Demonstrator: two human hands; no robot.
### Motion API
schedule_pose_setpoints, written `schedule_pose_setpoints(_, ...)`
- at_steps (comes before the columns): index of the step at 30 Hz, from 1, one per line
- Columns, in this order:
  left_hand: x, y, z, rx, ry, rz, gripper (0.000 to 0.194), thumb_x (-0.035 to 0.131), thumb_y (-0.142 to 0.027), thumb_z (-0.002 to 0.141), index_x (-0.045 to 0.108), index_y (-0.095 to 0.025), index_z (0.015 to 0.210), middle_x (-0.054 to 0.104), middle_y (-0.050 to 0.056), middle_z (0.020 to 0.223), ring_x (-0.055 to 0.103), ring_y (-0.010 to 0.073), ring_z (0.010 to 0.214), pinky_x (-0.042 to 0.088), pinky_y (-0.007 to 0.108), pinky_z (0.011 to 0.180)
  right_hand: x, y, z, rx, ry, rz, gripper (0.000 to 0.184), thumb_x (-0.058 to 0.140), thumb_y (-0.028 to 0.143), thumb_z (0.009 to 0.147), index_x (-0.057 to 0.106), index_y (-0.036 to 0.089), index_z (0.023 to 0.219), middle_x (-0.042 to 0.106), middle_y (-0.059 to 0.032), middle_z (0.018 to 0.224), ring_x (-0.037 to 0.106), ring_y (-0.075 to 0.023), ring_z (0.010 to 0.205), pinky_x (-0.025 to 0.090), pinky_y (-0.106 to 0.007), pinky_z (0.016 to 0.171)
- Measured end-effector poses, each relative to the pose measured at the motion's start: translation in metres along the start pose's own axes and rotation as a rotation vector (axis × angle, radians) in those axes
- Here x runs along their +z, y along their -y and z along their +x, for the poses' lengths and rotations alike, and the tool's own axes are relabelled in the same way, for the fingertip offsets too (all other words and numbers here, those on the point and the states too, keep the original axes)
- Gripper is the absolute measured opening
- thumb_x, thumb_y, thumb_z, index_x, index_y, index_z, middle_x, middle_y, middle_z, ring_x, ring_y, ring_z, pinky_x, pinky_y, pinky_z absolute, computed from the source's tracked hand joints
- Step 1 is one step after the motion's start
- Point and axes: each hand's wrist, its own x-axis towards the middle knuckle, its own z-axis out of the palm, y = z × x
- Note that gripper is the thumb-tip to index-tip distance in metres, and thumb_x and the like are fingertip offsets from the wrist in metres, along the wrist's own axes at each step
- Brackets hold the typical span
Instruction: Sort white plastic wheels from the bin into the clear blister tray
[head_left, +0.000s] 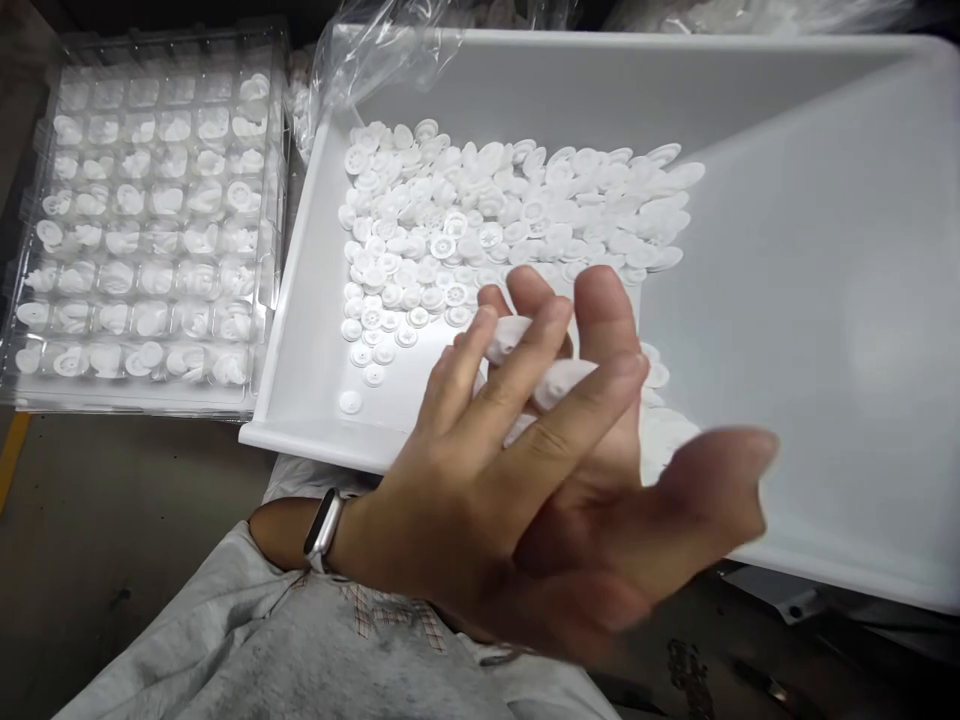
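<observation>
Several small white plastic discs (563, 381) lie between my two hands, in the palm of my right hand (622, 480). That hand is turned palm up, loosely cupped under them, its thumb out to the right. Over it passes my left hand (487, 430), back upward, fingers stretched and apart; discs show through the gaps. Whether its fingertips press on the discs is hidden. Both hands are above the near side of a large white plastic bin (810, 300). A heap of similar round discs (487, 205) covers the bin's left and middle floor.
To the left stands a clear plastic tray (266, 230), apparently stacked, whose compartments hold white discs. Clear plastic film (382, 50) hangs over the bin's back left edge. More discs (664, 430) lie partly behind my right hand. A wristband with a dark screen (324, 525) is on my left wrist.
</observation>
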Motion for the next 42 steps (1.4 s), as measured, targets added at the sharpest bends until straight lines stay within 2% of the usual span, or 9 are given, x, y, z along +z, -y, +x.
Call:
schedule_pose_setpoints(3,-0.003,-0.008,-0.006,0.149,-0.005,0.121,0.059,0.009,-0.049,0.098,0.024,-0.02,0.147,0.011,-0.002,0.162,-0.003,0.0252,0.15,0.009,0.051,0.125,0.011,0.0,0.005,-0.003,0.017,0.363,0.051,0.021,0.055,0.095,0.053,0.036,0.129,0.046,0.0039,0.143,0.024,-0.0185,0.146,0.027,-0.05,0.118)
schedule_pose_setpoints(7,-0.005,0.0,-0.006,0.183,-0.259,-0.238,0.05,0.028,-0.037,0.098,0.021,-0.037,0.148,0.013,-0.016,0.16,0.004,0.0229,0.152,0.013,0.05,0.127,0.008,-0.01,0.011,0.073,0.105,0.731,0.053,0.023,0.055,0.093,0.053,0.03,0.128,0.045,0.0044,0.146,0.033,-0.0173,0.142,0.026,-0.048,0.118)
schedule_pose_setpoints(11,-0.001,0.012,-0.005,0.194,-0.37,-0.559,0.063,0.041,-0.012,0.089,0.028,-0.032,0.147,0.025,-0.009,0.158,0.021,0.0143,0.15,0.022,0.036,0.128,0.002,-0.017,0.01,0.128,0.185,0.932,0.06,0.029,0.052,0.092,0.037,0.02,0.143,0.044,0.0003,0.148,0.039,-0.0142,0.138,0.024,-0.043,0.12)
schedule_pose_setpoints(16,0.001,0.019,-0.006,0.128,-0.426,-0.532,0.065,0.049,-0.011,0.086,0.031,-0.034,0.144,0.026,-0.008,0.157,0.017,0.0153,0.151,0.025,0.034,0.126,-0.001,-0.016,0.007,0.124,0.175,1.009,0.069,0.032,0.053,0.092,0.024,0.016,0.149,0.052,-0.0023,0.142,0.046,-0.0136,0.133,0.022,-0.04,0.121)
schedule_pose_setpoints(22,-0.007,0.023,-0.002,-0.153,-0.207,-0.626,0.054,0.025,-0.024,0.094,0.014,-0.034,0.146,0.024,-0.004,0.159,0.025,0.0128,0.148,0.036,0.034,0.12,-0.003,-0.016,0.008,0.113,0.105,0.783,0.064,0.031,0.065,0.085,0.049,0.026,0.132,0.046,-0.0023,0.146,0.034,-0.0195,0.142,0.022,-0.053,0.119)
schedule_pose_setpoints(27,-0.01,0.021,0.008,-0.488,0.072,-0.69,0.056,-0.002,-0.019,0.093,0.012,-0.028,0.147,0.035,-0.003,0.154,0.043,0.0131,0.139,0.043,0.041,0.115,-0.004,-0.017,0.008,0.143,0.121,0.776,0.064,0.028,0.071,0.083,0.044,0.035,0.133,0.044,-0.0012,0.147,0.034,-0.0209,0.141,0.03,-0.059,0.112)
schedule_pose_setpoints(32,-0.006,0.014,0.012,-0.478,-0.006,-0.675,0.058,-0.001,-0.021,0.093,0.029,-0.023,0.142,0.06,0.001,0.133,0.04,0.0125,0.141,0.036,0.044,0.118,-0.006,-0.019,0.008,0.132,0.164,0.819,0.064,0.031,0.074,0.081,0.042,0.04,0.134,0.046,0.0006,0.145,0.041,-0.0218,0.137,0.031,-0.058,0.111)
schedule_pose_setpoints(37,-0.004,0.01,0.016,-0.467,-0.057,-0.686,0.058,0.001,-0.025,0.092,0.043,-0.023,0.132,0.059,0.0,0.132,0.037,0.0129,0.143,0.035,0.043,0.119,-0.009,-0.021,0.009,0.112,0.184,0.828,0.062,0.032,0.072,0.082,0.043,0.038,0.133,0.051,-0.0005,0.141,0.045,-0.0217,0.134,0.027,-0.057,0.114)
schedule_pose_setpoints(42,-0.004,0.013,0.011,-0.489,-0.012,-0.678,0.055,-0.001,-0.026,0.094,0.023,-0.026,0.143,0.051,0.0,0.142,0.041,0.0145,0.14,0.042,0.043,0.114,-0.01,-0.019,0.007,0.107,0.172,0.792,0.061,0.033,0.074,0.081,0.043,0.042,0.133,0.048,0.0007,0.144,0.044,-0.0242,0.135,0.027,-0.06,0.112)
